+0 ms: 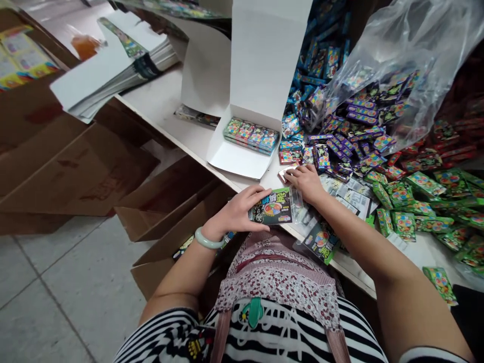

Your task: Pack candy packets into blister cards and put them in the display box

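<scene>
My left hand (245, 207) grips a flat clear plastic pouch (275, 205) with a black and green printed face, thumb below and fingers above. Just beyond it, my right hand (305, 181) has its fingertips closed on a small printed box (288, 172) at the near edge of the pile; the fingers partly hide it. Behind the hands stands an open white display box (242, 160) with its lid up, and a row of small colourful boxes (251, 135) lies inside. Another black and green pouch (321, 239) rests at the table edge below my right forearm.
Purple boxes (359, 118), blue boxes (321, 60), red boxes (449, 146) and green packets (416, 201) lie heaped on the right. A clear plastic bag (412, 45) covers part of them. Folded white cartons (113, 70) are stacked at left, above open cardboard boxes (162, 201).
</scene>
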Demonstrator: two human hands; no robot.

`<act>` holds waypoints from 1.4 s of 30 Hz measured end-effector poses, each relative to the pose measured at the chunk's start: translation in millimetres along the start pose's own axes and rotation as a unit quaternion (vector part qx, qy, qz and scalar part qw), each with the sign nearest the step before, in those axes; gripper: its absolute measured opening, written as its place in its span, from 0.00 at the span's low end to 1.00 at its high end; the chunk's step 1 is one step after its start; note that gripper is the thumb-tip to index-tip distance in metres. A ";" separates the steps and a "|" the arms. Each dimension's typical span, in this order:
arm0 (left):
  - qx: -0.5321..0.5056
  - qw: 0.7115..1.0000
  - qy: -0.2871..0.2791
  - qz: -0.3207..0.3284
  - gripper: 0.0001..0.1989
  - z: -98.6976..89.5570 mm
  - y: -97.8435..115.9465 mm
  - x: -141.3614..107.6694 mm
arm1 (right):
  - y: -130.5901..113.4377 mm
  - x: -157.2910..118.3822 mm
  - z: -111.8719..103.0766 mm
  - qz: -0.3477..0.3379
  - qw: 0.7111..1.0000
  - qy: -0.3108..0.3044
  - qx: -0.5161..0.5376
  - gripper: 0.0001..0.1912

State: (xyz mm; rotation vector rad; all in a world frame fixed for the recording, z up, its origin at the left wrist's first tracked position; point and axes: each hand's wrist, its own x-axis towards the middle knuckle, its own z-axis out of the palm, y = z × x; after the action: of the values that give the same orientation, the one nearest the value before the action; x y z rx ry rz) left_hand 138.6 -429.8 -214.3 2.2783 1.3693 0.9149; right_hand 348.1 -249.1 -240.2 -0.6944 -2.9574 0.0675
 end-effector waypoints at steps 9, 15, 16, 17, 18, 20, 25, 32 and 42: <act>-0.006 1.000 0.011 -0.024 0.49 -11.0 -5.0 -12.9 | -15.0 -3.1 -10.4 0.084 0.991 0.040 0.091 0.16; -0.008 0.999 0.022 -0.024 0.49 -16.6 -1.7 -11.1 | 5.8 44.2 -24.1 0.150 0.985 0.065 0.054 0.17; -0.008 0.999 0.024 -0.026 0.49 -17.7 -1.1 -10.4 | 13.2 56.0 -27.2 0.163 0.984 0.062 0.035 0.17; -0.007 0.999 0.024 -0.029 0.49 -18.8 -0.6 -9.8 | 20.7 68.1 -30.2 0.174 0.983 0.060 0.015 0.18; -0.006 0.999 0.023 -0.034 0.49 -19.7 -0.4 -9.4 | 27.7 80.3 -32.7 0.180 0.982 0.059 -0.004 0.18; -0.004 0.999 0.022 -0.045 0.49 -21.0 -0.6 -9.3 | 39.2 103.3 -35.7 0.180 0.981 0.062 -0.040 0.21; -0.012 0.997 0.035 -0.064 0.49 -24.1 -5.7 -13.8 | 53.5 144.3 -30.4 0.182 0.976 0.036 -0.112 0.23; -0.013 0.995 0.049 -0.080 0.49 -27.4 -12.4 -21.1 | 75.4 137.1 -48.0 0.102 0.987 -0.003 -0.125 0.17; -0.003 0.997 0.045 -0.056 0.49 -19.9 -6.6 -9.2 | 47.1 -38.7 -56.8 0.156 0.891 0.168 0.393 0.13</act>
State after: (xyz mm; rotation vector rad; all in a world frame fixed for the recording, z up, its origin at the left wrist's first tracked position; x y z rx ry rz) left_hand 117.8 -435.6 -206.7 2.1566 1.5133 0.9949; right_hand 409.6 -223.1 -190.4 -0.9006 -2.1616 0.9872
